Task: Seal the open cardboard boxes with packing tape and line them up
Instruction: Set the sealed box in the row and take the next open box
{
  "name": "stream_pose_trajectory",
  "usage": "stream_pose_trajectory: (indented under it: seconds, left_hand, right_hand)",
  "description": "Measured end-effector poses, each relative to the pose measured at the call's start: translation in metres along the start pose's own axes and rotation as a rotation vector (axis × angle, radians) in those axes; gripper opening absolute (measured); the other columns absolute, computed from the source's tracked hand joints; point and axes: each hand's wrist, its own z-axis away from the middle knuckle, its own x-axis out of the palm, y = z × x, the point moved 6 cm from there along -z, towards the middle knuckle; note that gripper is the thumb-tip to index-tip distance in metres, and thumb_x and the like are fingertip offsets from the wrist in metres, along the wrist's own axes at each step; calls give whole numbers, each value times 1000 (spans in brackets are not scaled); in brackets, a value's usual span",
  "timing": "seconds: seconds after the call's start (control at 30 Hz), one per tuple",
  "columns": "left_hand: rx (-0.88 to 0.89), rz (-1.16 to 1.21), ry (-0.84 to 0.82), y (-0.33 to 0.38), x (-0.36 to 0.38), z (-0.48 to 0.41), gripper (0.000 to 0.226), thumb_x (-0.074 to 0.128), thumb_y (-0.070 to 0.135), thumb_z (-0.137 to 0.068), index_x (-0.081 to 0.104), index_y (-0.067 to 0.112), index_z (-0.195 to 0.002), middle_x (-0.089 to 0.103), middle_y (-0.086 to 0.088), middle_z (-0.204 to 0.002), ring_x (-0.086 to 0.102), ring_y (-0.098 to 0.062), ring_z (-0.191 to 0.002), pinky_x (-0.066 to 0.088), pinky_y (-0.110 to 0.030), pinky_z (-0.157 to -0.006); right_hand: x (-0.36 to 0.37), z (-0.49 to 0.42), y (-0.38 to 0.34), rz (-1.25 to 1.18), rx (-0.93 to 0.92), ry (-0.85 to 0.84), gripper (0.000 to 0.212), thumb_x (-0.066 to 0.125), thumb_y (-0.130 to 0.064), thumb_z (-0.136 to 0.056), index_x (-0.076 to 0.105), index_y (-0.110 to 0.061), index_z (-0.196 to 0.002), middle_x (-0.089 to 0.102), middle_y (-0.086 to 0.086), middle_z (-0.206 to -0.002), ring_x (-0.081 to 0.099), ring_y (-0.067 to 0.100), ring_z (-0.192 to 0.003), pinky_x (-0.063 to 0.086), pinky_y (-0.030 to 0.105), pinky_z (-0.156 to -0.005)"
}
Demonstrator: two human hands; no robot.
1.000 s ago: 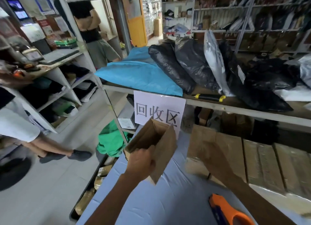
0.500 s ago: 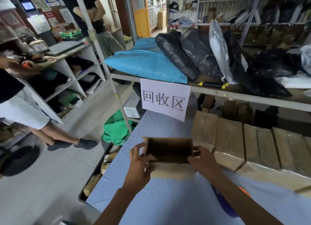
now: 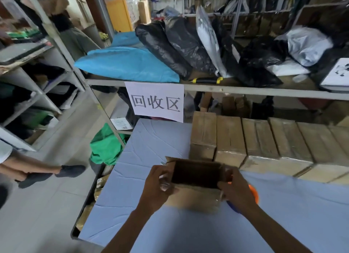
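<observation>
An open cardboard box (image 3: pixel 196 196) stands on the blue-covered table (image 3: pixel 151 205), its dark inside facing up. My left hand (image 3: pixel 158 186) grips its left end, fingers curled over the edge. My right hand (image 3: pixel 234 188) grips the right end. Behind it, a row of several taped brown boxes (image 3: pixel 264 143) lines the table's far side. An orange and blue tape dispenser (image 3: pixel 254 193) lies just right of my right hand, mostly hidden by it.
A metal shelf (image 3: pixel 226 89) above carries blue, black and grey parcel bags and a white paper sign (image 3: pixel 156 101). A green bag (image 3: pixel 105 146) sits on the floor at the table's left. Someone's legs (image 3: pixel 37 169) stand at far left beside grey shelving.
The box went from held tilted in my left hand alone to upright on the table with both hands on its ends. The view tilted downward.
</observation>
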Motion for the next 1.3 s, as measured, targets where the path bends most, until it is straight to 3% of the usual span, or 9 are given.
stream_pose_trajectory:
  seconds: [0.2,0.43,0.63,0.77,0.87,0.93,1.1,1.17,1.3]
  left_hand:
    - [-19,2,-20,-3,4,-4,60,91,9,-52,60,24,-101,63,3,-105,64,-11,-96,56,-27,-76]
    - [-46,-56,-124,-12,4,-3,67,92,18,-54,57,22,-112,63,7,-113,61,-10,-104,52,-26,-90]
    - [-70,-35,-145,-13,5,-5,60,90,20,-59,59,24,-110,65,10,-111,63,-7,-101,51,-16,-85]
    - [-64,-14,-156,-9,3,-7,49,86,23,-65,61,24,-108,66,12,-109,62,-8,-102,48,-11,-87]
    - [-76,-3,-168,-11,4,-7,45,85,24,-67,61,24,-106,66,11,-109,63,-9,-102,48,-10,-86]
    - [-87,6,-167,-13,4,-8,40,83,24,-70,61,27,-104,67,11,-108,62,-9,-103,49,-12,-87]
    - [-101,-21,-151,-21,5,-12,28,78,20,-77,64,23,-101,68,8,-104,64,-13,-99,53,-18,-83]
    - [-86,-47,-130,-23,6,-14,32,79,20,-75,63,22,-102,66,9,-105,63,-14,-99,55,-22,-83]
    - [-9,-107,-51,-21,7,-15,61,84,21,-70,51,28,-121,55,14,-121,54,-5,-110,53,-19,-83]
  right_hand:
    - [-2,4,3,8,-60,45,29,67,-15,-83,49,-20,-105,64,1,-86,63,17,-71,56,37,-63]
    - [3,7,2,34,-123,47,28,71,-27,-81,52,-27,-101,63,-1,-80,62,16,-69,45,22,-52]
    - [4,13,-3,-118,-237,-5,22,70,-27,-81,62,-44,-92,63,-12,-84,60,12,-77,45,21,-64]
    - [5,8,7,175,-169,-89,46,75,-52,-69,50,-45,-108,50,-17,-108,55,8,-94,43,21,-78]
    - [8,6,10,239,-186,-73,49,78,-47,-68,61,-35,-112,52,-14,-109,57,13,-97,45,21,-79]
    - [10,4,12,178,-232,-50,41,80,-34,-70,68,-25,-108,53,-14,-101,59,15,-91,44,11,-70]
    - [11,-1,15,206,-235,6,26,76,-29,-77,68,-28,-101,50,-7,-103,53,7,-83,39,11,-63]
    - [14,-1,13,281,-233,56,36,76,-31,-76,62,-24,-108,51,-7,-105,56,10,-85,42,13,-62]
    - [8,3,1,446,-255,269,85,85,-49,-56,45,-10,-120,51,5,-116,60,17,-89,52,24,-59]
